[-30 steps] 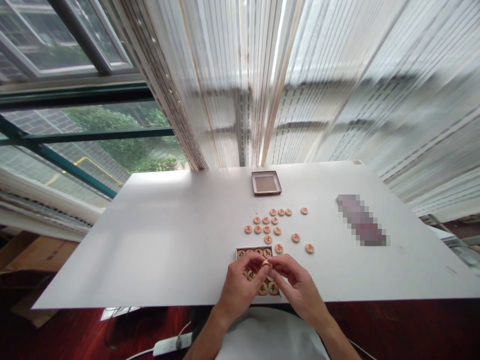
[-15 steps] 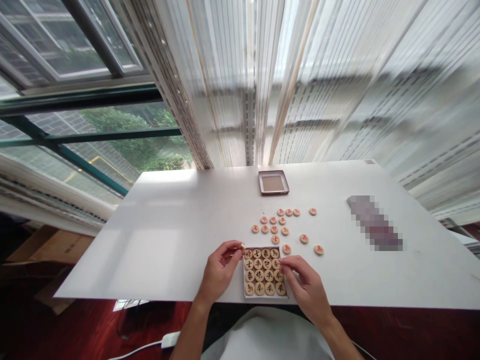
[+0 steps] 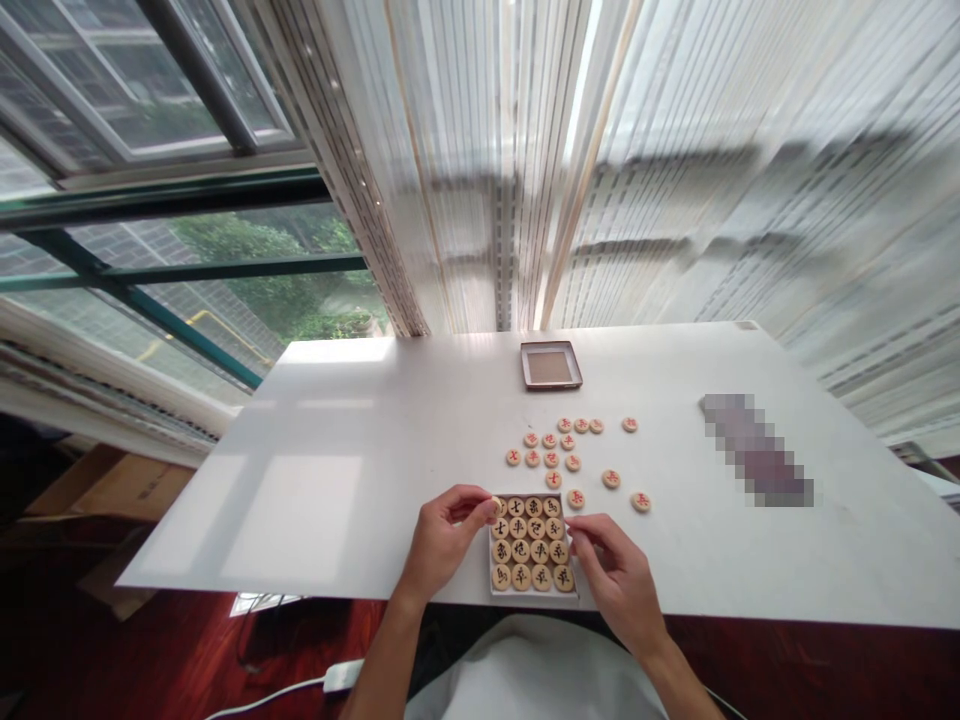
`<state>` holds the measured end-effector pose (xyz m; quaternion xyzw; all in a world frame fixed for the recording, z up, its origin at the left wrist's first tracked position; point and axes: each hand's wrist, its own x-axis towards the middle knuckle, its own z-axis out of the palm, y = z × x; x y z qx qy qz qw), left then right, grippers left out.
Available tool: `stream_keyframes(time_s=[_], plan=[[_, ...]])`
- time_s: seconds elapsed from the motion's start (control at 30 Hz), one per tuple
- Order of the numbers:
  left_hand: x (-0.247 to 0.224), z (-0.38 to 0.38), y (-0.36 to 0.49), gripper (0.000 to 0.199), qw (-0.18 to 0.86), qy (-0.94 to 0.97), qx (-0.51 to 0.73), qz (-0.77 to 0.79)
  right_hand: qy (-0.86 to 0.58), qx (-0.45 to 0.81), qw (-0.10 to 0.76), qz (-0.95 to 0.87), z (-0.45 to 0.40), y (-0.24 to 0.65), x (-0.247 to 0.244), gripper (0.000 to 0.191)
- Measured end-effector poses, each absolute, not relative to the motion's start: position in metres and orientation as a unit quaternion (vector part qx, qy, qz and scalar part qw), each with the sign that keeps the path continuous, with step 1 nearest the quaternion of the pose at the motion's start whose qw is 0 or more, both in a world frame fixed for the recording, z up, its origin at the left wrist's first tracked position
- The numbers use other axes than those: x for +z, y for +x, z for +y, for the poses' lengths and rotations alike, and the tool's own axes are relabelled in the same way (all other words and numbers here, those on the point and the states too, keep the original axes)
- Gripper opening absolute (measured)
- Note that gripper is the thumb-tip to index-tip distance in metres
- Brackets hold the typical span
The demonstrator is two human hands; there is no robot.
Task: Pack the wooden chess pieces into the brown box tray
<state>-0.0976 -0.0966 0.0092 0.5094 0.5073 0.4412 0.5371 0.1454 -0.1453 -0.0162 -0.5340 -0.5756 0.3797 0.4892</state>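
A shallow square box (image 3: 533, 592) near the table's front edge holds rows of round wooden pieces with black characters. My left hand (image 3: 453, 530) pinches a round wooden piece (image 3: 496, 505) over the box's back left corner. At the box's right side is my right hand (image 3: 611, 560), its thumb and forefinger close together by the rim; whether anything is between them is too small to tell. Behind the box, several pieces with red characters (image 3: 551, 460) lie on the table, a few of them farther right (image 3: 640, 502).
The white table (image 3: 300, 480) stretches to both sides. An open box lid (image 3: 551, 366) lies near its back edge. A blurred-out object (image 3: 757, 450) lies at the right. Curtains and a window stand behind, and a white power strip (image 3: 343, 676) is below the front edge.
My left hand has moved slightly right, bringing its piece over the back left corner piece. My right hand's fingertips have drawn back from the pieces to the box's right rim.
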Motion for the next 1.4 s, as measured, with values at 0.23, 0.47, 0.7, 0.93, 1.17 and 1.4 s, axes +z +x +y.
stream_keyframes(time_s=[0.23, 0.47, 0.7, 0.93, 1.17, 1.4], plan=[[0.014, -0.095, -0.097, 0.02, 0.494, 0.567, 0.422, 0.506, -0.536, 0.393, 0.49, -0.564, -0.147, 0.146, -0.019, 0.016], [0.015, -0.092, -0.1, 0.017, 0.458, 0.611, 0.424, 0.487, -0.54, 0.391, 0.488, -0.564, -0.146, 0.146, -0.017, 0.021], [0.018, -0.091, -0.101, 0.013, 0.357, 0.677, 0.361, 0.533, -0.54, 0.39, 0.488, -0.564, -0.148, 0.147, -0.015, 0.022], [0.016, -0.09, -0.099, 0.01, 0.342, 0.717, 0.336, 0.507, -0.543, 0.387, 0.491, -0.561, -0.146, 0.146, -0.014, 0.021], [0.008, -0.088, -0.099, 0.015, 0.333, 0.727, 0.332, 0.502, -0.547, 0.384, 0.488, -0.562, -0.145, 0.145, -0.014, 0.02], [0.006, -0.085, -0.097, 0.012, 0.289, 0.758, 0.343, 0.473, -0.547, 0.39, 0.485, -0.56, -0.146, 0.146, -0.012, 0.016]])
